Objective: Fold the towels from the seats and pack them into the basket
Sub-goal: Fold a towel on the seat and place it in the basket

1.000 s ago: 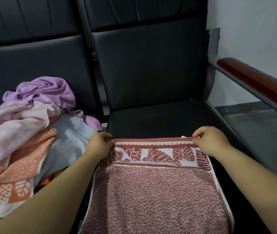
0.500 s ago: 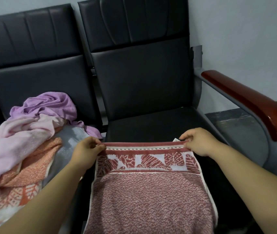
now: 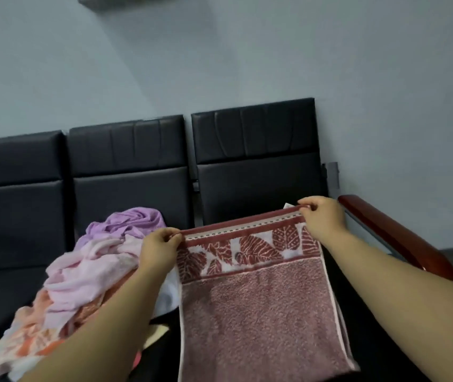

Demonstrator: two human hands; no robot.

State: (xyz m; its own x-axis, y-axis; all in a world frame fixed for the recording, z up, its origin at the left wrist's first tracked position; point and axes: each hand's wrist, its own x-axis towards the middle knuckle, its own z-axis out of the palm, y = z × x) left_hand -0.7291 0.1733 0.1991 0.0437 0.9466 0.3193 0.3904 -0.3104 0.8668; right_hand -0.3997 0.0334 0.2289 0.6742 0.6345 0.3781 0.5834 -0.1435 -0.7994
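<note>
A dusty-red terry towel with a white leaf-patterned border (image 3: 261,312) hangs in the air in front of the rightmost black padded seat (image 3: 258,183), its patterned band uppermost and stretched taut between both hands. The left hand (image 3: 159,252) pinches the top left corner between thumb and curled fingers. The right hand (image 3: 323,220) pinches the top right corner the same way and sits a little higher, so the upper edge slopes. Holding it by the two corners lets the weight of the cloth pull it flat and square, which is likely the set-up for a fold. Along the right edge it looks doubled over already, though the blur makes that uncertain. On the middle seat lies a heap of crumpled pink, lilac and orange towels (image 3: 90,274), not yet folded. A reddish-brown wooden armrest (image 3: 401,244) runs along the right. The basket is not in view.
</note>
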